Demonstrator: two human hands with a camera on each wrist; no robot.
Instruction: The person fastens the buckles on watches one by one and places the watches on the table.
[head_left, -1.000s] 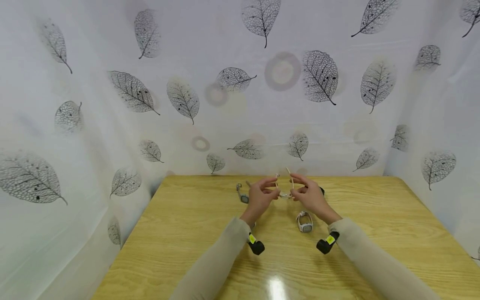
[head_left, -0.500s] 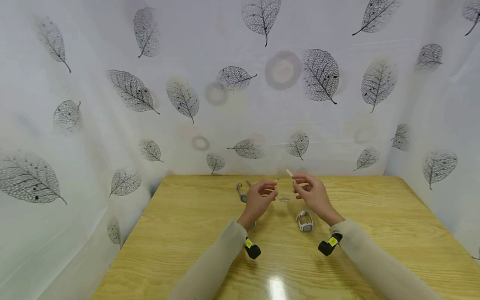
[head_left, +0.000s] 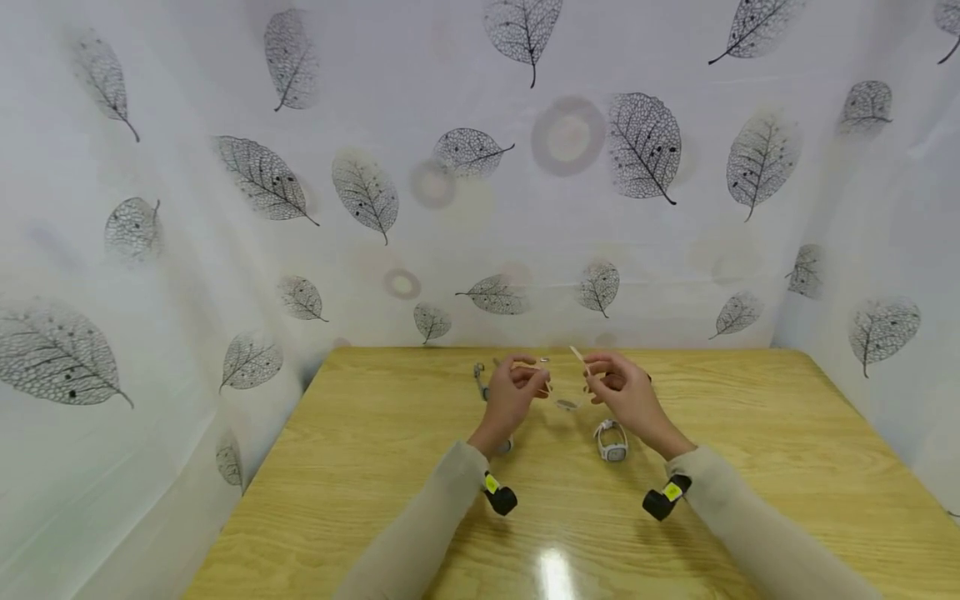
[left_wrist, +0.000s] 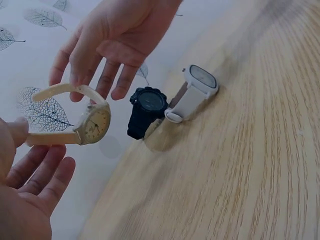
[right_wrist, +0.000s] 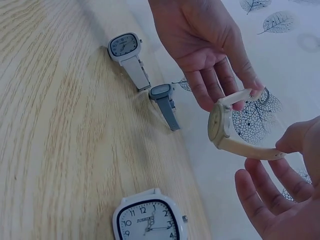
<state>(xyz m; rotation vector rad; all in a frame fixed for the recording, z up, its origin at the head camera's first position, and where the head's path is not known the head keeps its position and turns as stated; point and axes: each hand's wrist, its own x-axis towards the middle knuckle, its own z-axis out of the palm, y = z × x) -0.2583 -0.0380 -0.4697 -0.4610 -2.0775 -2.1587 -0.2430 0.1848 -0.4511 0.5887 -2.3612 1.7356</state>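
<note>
Between my two hands hangs a cream wristwatch [head_left: 567, 405] with a round dial, unbuckled and held off the table. My left hand [head_left: 513, 396] pinches the buckle end of its strap between thumb and fingers. The strap's other half is pinched by my right hand [head_left: 626, 396], its free tip pointing up. In the left wrist view the watch [left_wrist: 95, 125] shows its dial, and in the right wrist view its case [right_wrist: 217, 122] is seen from the side. The remaining fingers of both hands are spread loosely.
On the wooden table [head_left: 360, 467] lie a white watch [head_left: 612, 442] near my right wrist, a grey watch [right_wrist: 165, 102], another pale square watch [right_wrist: 130, 57] partly hidden behind my left wrist, and a black watch [left_wrist: 145, 110]. A leaf-print curtain [head_left: 480, 225] encloses the table.
My hands have moved slightly apart, the left one shifting left. The cream watch hangs a little lower and its case has tilted. The watches on the table have stayed put.
</note>
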